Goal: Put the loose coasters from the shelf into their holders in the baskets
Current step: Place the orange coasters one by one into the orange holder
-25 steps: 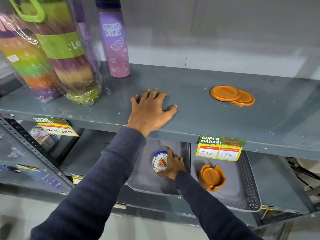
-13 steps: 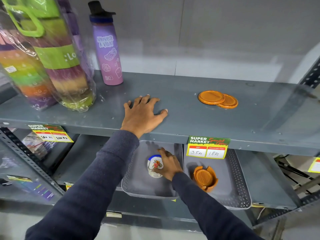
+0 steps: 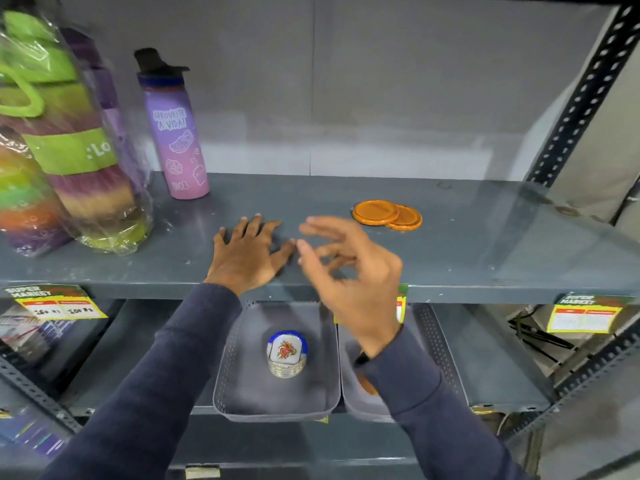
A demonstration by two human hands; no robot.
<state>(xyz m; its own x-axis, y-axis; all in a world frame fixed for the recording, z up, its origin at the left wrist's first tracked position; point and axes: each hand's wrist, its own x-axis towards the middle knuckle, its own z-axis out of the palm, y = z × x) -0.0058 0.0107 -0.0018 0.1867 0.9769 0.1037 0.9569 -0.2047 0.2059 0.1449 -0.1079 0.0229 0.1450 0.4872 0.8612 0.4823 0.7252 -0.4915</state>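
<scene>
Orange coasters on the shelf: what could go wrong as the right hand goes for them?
The two orange coasters overlap, so a quick pinch by the right hand may lift only the top one or slide the lower one away. The orange holder is mostly hidden behind the right sleeve, so placing into the right basket could miss it.

- A purple-to-pink water bottle (image 3: 175, 140) with a dark flip cap stands upright toward the back edge of the grey metal shelf (image 3: 485, 244), left of its middle; white lettering on it reads "APROVEITE A VIDA!".
- Rainbow-striped bottles wrapped in clear plastic (image 3: 65, 150), with green lids and handles, crowd the shelf's left end, leaning.
- A yellow and green "SUPER MARKET" price tag (image 3: 52, 303) hangs from the shelf's front edge at the left.
- Another price tag (image 3: 585, 313) hangs from the front edge at the right.
- A perforated black upright (image 3: 581, 88) rises at the shelf's right end.
</scene>
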